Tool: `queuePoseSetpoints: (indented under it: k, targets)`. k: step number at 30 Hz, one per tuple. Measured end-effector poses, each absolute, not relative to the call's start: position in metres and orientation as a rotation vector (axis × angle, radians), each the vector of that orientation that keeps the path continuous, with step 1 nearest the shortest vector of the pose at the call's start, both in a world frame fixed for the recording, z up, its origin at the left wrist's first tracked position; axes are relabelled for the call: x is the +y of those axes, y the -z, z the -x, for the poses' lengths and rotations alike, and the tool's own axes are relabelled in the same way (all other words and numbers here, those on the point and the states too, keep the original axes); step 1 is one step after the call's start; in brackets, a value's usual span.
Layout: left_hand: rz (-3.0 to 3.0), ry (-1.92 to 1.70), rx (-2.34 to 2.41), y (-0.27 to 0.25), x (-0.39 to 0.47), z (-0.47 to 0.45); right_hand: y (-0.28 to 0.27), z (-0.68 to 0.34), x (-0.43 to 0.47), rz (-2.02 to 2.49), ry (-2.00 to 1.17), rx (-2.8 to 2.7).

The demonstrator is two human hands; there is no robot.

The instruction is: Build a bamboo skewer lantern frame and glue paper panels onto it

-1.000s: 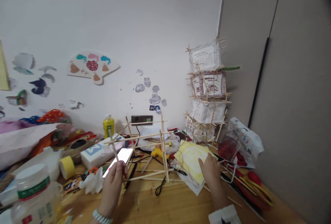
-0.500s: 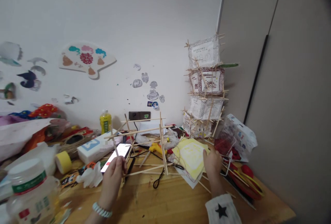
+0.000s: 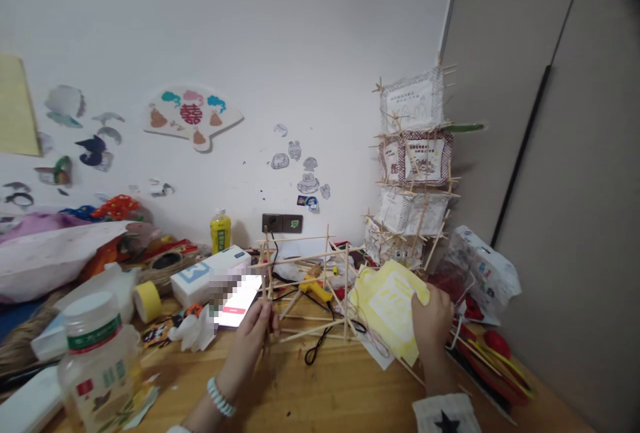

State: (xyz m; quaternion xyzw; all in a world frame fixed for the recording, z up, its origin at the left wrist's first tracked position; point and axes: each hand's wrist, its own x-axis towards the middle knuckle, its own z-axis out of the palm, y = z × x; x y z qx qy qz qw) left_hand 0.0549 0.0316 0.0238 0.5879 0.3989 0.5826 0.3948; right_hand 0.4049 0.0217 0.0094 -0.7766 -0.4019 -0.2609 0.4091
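My left hand is closed around a near-left upright of a box-shaped frame of thin wooden sticks, which stands on the table. Pinched at its right edge by my right hand is a sheet of yellow paper with pale markings; the thumb lies on top and the other fingers are hidden. Below that sheet, a white paper corner shows. A yellow glue gun lies behind the frame, and a phone with a lit screen is beside my left hand.
A tall tower of sticks and drawn paper panels stands against the wall. At left are a plastic jar, yellow tape roll, tissue box and drink bottle. A black cord loop lies near the frame.
The view has swung left. My left hand has moved right with the frame's near-left post, and the frame has turned a little. My right hand now grips the yellow paper's edge more fully.
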Motion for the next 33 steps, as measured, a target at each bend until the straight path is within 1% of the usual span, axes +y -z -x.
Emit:
queuePoseSetpoints:
  k: [3,5,10,17,19,21,24,28,33]
  targets:
    - [-1.488,-1.489,1.012,-0.024,0.030,-0.056,-0.010,-0.404,0.022,1.739,0.769,-0.934]
    - [-1.475,-1.502,1.012,-0.026,0.028,-0.057,-0.010,-0.406,0.023,1.637,0.789,-0.926]
    - [-1.442,-1.511,0.988,-0.031,0.025,-0.058,-0.017,-0.418,0.018,1.569,0.677,-1.057]
    - [-1.434,-1.488,0.932,-0.028,0.030,-0.057,-0.061,-0.409,-0.018,1.326,0.704,-1.213]
    - [-1.414,-1.489,0.948,-0.028,0.030,-0.058,-0.073,-0.403,-0.025,1.331,0.599,-1.330]
    - [-1.397,-1.495,0.952,-0.028,0.028,-0.058,-0.080,-0.401,-0.027,1.387,0.415,-1.424]
    - [-1.401,-1.489,0.951,-0.031,0.024,-0.058,-0.084,-0.406,-0.016,1.511,0.248,-1.371]
    - [-1.407,-1.470,0.934,-0.031,0.023,-0.057,-0.086,-0.426,0.012,1.651,0.282,-1.223]
    - [-1.440,-1.411,0.858,-0.022,0.031,-0.053,-0.087,-0.441,0.028,1.749,0.333,-1.263]
